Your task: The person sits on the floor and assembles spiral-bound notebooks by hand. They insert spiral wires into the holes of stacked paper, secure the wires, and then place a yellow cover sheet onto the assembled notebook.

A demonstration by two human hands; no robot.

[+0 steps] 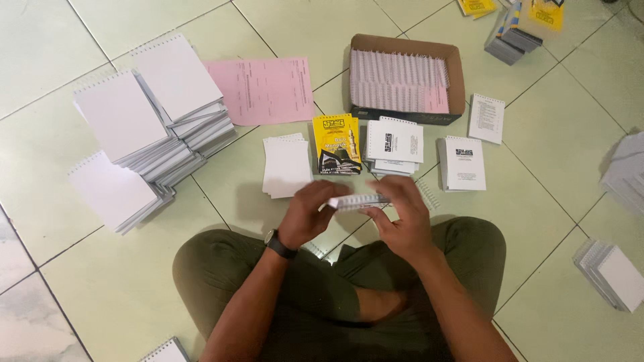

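Observation:
I sit cross-legged on a tiled floor. My left hand (310, 214) and my right hand (401, 218) together hold a small stack of white pages with a spiral binding (357, 202), level and edge-on, just above my knees. A dark watch (277, 244) sits on my left wrist. Right in front of the hands lie a yellow-and-black cover stack (336, 144), a plain white sheet stack (286, 165) and two printed white page stacks (394, 144) (463, 163). A loose spiral coil (427, 195) lies beside my right hand.
A cardboard box (456, 74) of spiral-bound booklets stands behind the stacks. Pink paper (265, 90) and piles of bound white booklets (144, 127) lie at left. More booklet piles lie at right (612, 273), far right (627, 171) and top right (513, 40).

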